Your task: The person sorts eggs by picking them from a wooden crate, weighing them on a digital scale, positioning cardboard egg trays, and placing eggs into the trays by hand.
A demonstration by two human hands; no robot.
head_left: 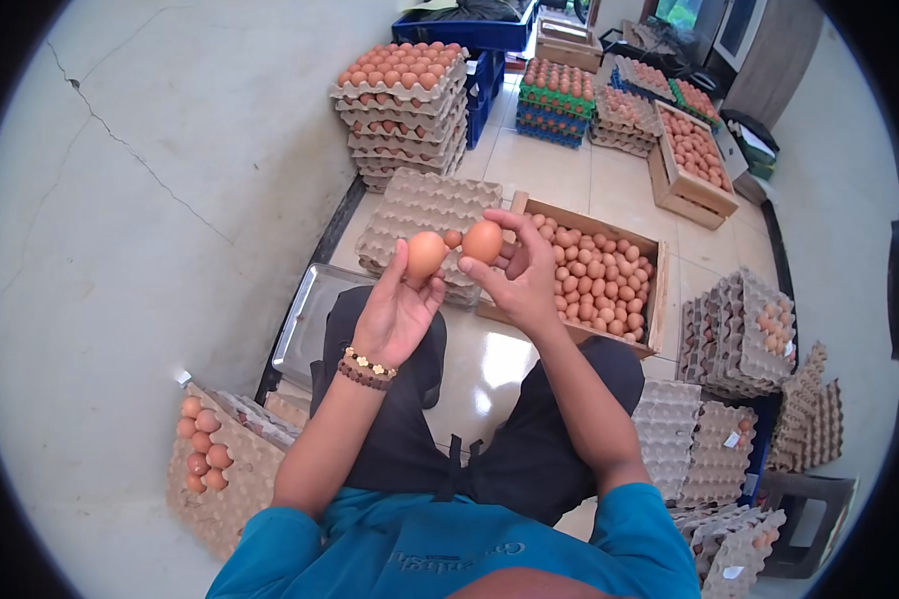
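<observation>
My left hand (402, 314), with bead bracelets at the wrist, holds a light brown egg (427, 255) upright between thumb and fingers. Close beside it, my right hand (524, 280) grips a darker orange-brown egg (483, 242) by thumb and index finger. The two eggs are held up side by side. A single egg (453, 239) shows between them, lower down. Beneath the hands is a stack of grey egg trays (420, 205), its top tray largely without eggs. A wooden crate (659, 299) full of brown eggs stands right of the stack.
Tall filled egg trays (405, 130) stand by the left wall, near blue crates (479, 90). Another wooden crate of eggs (694, 205) sits at the back right. Tray stacks (734, 334) line the right side. A metal tray (305, 324) and an egg tray (210, 489) lie left.
</observation>
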